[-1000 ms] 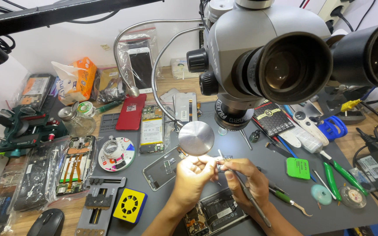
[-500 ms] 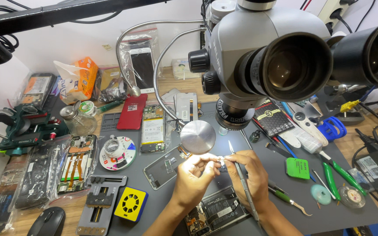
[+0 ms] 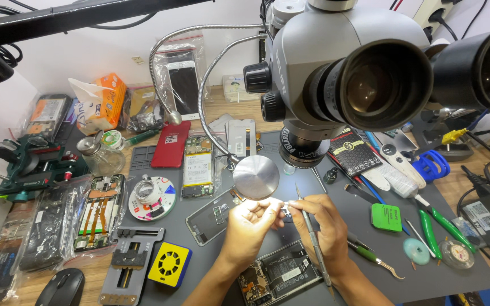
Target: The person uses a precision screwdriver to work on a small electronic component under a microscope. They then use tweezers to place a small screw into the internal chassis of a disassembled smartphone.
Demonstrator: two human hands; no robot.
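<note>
Right under the lamp glare, a tiny pale part (image 3: 284, 211) sits pinched between the fingertips of both hands, just at 6 o'clock from the round metal disc (image 3: 256, 177) and near the middle of the dark work mat (image 3: 336, 226). The left hand (image 3: 252, 222) has its fingers pressed together on the part from the 9 o'clock side; the right hand (image 3: 320, 218) pinches it from 3 o'clock, with a slim metal tool (image 3: 311, 237) lying along that hand, tip up toward 12 o'clock.

The part is small and washed out by the light, so its exact shape cannot be told. Being so small, it could slip from the pinch; the likeliest cause would be one hand easing its grip, or the tool shaft nudging it. If it dropped, it might land on the opened phone (image 3: 279, 275) at 6 o'clock or on the clear phone frame (image 3: 216, 218) at 9 o'clock, where it would be hard to find among the parts.

Further out, the microscope head (image 3: 336, 73) hangs close at 12 o'clock, so lifting the hands could knock it. Green-handled tweezers (image 3: 370, 255) lie just at 4 o'clock of the right hand, where a sweeping wrist could send them across the table (image 3: 228, 107).
</note>
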